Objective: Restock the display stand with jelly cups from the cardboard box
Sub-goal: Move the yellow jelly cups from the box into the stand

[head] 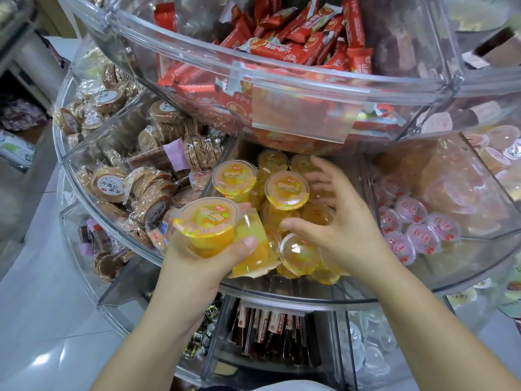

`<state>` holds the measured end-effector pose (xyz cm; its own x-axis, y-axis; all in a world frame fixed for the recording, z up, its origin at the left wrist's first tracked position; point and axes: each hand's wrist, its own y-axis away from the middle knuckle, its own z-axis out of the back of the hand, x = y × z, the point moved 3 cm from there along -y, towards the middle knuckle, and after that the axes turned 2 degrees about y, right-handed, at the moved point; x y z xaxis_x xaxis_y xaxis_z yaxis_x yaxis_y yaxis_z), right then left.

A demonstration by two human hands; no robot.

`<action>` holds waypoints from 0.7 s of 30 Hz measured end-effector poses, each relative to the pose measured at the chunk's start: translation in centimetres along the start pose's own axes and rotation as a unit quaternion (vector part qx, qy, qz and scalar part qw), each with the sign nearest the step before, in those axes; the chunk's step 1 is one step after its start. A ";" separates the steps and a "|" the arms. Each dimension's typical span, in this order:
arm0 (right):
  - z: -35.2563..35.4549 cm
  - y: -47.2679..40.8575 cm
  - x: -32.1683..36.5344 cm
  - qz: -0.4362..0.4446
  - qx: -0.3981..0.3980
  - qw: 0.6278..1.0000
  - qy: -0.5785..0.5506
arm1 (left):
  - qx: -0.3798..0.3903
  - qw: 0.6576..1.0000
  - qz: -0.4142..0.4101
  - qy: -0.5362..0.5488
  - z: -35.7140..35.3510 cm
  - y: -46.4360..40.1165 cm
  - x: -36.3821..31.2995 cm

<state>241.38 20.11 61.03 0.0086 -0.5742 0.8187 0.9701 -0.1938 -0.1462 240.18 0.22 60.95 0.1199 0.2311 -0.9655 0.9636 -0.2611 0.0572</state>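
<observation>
The restock is under way, to judge from how things lie. The middle bin (282,289) of the clear stand (197,63) already holds a loose heap of orange cups (286,190), some upright, some tipped on their sides. The left hand (197,263) grips two more cups (207,221) just over the bin's front left corner, fingers curled round them; these are not yet set down. The right hand (338,224) hovers over the heap with fingers spread and holding nothing, seemingly about to level or make room. The box is out of view, so how many cups remain cannot be told. There is room left toward the bin's back.
</observation>
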 end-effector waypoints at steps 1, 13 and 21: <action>0.6 0.5 0.3 0.022 -0.017 1.000 -0.009 | 0.003 1.000 0.002 0.005 -0.3 0.0 0.0; 1.4 4.5 2.5 0.253 0.054 0.963 0.080 | 0.037 0.990 0.066 0.123 -4.7 0.7 0.5; 2.3 4.6 1.3 0.129 0.042 0.989 -0.055 | 0.066 0.996 0.053 0.041 -5.9 1.3 0.4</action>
<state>246.44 20.31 62.67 0.2807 -0.5055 0.8159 0.9489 0.0182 -0.3152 242.85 5.48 62.10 0.2429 0.2708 -0.9315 0.9059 -0.4068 0.1180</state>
